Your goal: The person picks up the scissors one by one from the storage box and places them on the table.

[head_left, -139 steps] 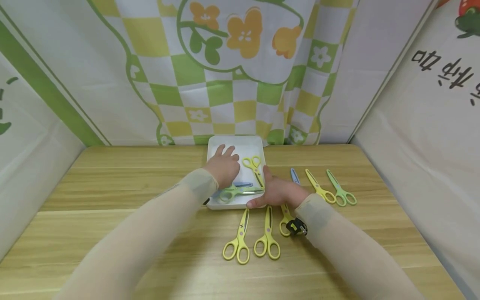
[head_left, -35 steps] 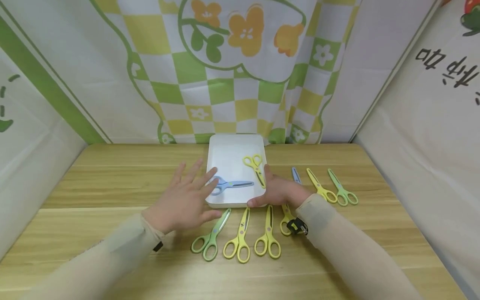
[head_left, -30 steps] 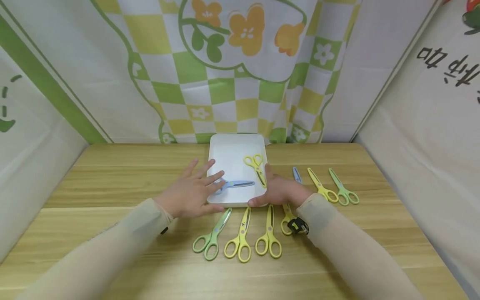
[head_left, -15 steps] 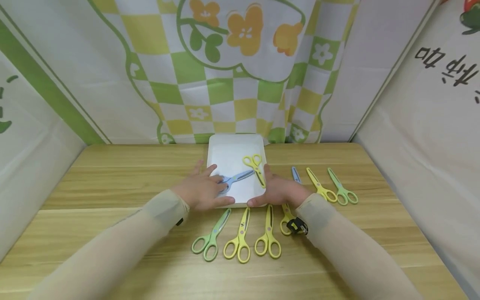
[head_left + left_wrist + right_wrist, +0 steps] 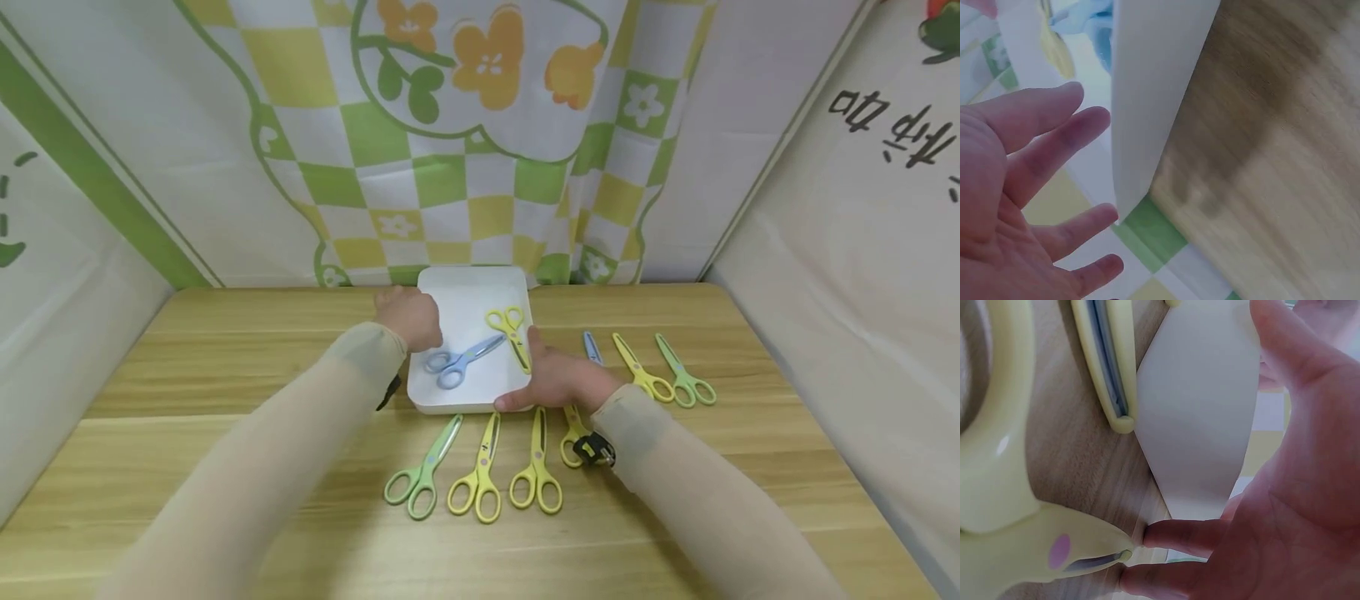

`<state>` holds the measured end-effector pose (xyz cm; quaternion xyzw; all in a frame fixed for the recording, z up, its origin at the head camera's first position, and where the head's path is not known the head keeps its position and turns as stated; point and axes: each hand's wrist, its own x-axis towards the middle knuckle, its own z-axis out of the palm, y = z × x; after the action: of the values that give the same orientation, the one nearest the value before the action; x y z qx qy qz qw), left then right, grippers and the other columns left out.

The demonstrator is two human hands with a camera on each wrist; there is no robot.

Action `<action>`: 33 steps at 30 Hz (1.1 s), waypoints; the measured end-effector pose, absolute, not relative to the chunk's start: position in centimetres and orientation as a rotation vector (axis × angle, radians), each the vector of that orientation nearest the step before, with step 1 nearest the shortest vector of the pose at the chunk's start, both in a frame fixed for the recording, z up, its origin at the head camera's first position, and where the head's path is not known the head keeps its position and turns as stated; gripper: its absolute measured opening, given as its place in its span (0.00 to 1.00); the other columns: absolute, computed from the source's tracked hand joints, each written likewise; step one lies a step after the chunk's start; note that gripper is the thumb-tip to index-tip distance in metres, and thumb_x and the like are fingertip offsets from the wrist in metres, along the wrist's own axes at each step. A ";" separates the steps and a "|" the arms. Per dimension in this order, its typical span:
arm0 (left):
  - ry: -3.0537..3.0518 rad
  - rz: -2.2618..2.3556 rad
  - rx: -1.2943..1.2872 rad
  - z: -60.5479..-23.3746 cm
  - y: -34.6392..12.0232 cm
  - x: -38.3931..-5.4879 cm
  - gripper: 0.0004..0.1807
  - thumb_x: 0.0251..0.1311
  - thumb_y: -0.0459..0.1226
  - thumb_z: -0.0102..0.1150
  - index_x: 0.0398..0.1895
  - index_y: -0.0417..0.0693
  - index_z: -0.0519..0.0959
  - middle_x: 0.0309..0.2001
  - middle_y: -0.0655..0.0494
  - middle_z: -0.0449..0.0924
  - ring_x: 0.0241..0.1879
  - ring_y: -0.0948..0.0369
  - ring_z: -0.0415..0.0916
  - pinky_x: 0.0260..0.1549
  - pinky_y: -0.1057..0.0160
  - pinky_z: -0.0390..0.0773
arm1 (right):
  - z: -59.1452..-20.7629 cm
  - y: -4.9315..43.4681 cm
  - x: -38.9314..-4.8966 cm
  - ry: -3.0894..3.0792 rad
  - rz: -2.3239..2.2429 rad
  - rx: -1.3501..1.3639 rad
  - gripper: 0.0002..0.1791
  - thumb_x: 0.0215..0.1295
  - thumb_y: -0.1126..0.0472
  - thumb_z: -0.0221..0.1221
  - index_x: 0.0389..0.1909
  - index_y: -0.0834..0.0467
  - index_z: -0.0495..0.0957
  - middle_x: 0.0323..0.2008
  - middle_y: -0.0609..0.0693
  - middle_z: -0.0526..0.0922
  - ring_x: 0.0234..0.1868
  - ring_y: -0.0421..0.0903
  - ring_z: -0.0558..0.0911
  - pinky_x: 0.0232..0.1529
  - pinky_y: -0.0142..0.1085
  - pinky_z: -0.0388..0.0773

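Observation:
A shallow white tray [image 5: 468,292] stands at the table's back edge. Inside lie blue scissors [image 5: 459,363], blade pointing up and right, and yellow scissors [image 5: 510,333] by the right wall. My left hand [image 5: 409,318] is at the tray's left rim; its fingers look spread beside the outer wall in the left wrist view and hold nothing. My right hand [image 5: 551,379] rests against the tray's near right corner, thumb at the front rim. Its fingers reach along the side, fairly straight, two fingertips [image 5: 1163,534] near the wood in the right wrist view.
Before the tray lie green scissors [image 5: 423,471], two yellow scissors [image 5: 477,475] [image 5: 536,471], and another yellow pair [image 5: 572,433] partly under my right wrist. Farther right are blue scissors [image 5: 592,347], yellow scissors [image 5: 641,371] and green scissors [image 5: 682,375]. A checkered curtain [image 5: 442,183] hangs behind.
The green scissors left the tray and now lie at the row's left end. My left hand turned the blue scissors, then moved off them to the left rim. My right hand stayed put.

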<state>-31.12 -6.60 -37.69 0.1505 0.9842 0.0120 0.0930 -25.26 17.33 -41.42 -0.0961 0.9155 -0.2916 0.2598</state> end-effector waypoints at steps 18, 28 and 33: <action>2.882 -0.167 0.411 -38.9 -4.1 -31.7 0.14 0.64 0.39 0.56 0.49 0.46 0.84 0.68 0.36 0.66 0.72 0.31 0.39 0.64 0.29 0.40 | -41.3 17.2 -25.5 2.498 -0.759 -0.286 0.80 0.48 0.33 0.72 0.75 0.64 0.19 0.75 0.70 0.44 0.75 0.61 0.51 0.72 0.48 0.49; 2.900 -0.206 0.485 -39.7 -4.0 -31.3 0.12 0.60 0.36 0.59 0.45 0.46 0.85 0.63 0.38 0.72 0.72 0.31 0.41 0.64 0.30 0.42 | -41.1 17.1 -25.3 2.483 -0.756 -0.259 0.79 0.49 0.35 0.73 0.75 0.63 0.19 0.76 0.69 0.44 0.75 0.61 0.51 0.72 0.49 0.49; 2.898 -0.196 0.521 -39.6 -3.9 -31.0 0.13 0.58 0.34 0.60 0.46 0.47 0.85 0.66 0.40 0.70 0.73 0.33 0.39 0.65 0.30 0.38 | -41.2 17.2 -25.3 2.485 -0.746 -0.253 0.80 0.48 0.34 0.72 0.75 0.63 0.20 0.76 0.69 0.43 0.75 0.61 0.50 0.72 0.48 0.49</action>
<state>-30.97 -3.94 -39.59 0.1757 0.9776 -0.0661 0.0952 -25.25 17.17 -41.16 -0.0938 0.9194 -0.2760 0.2639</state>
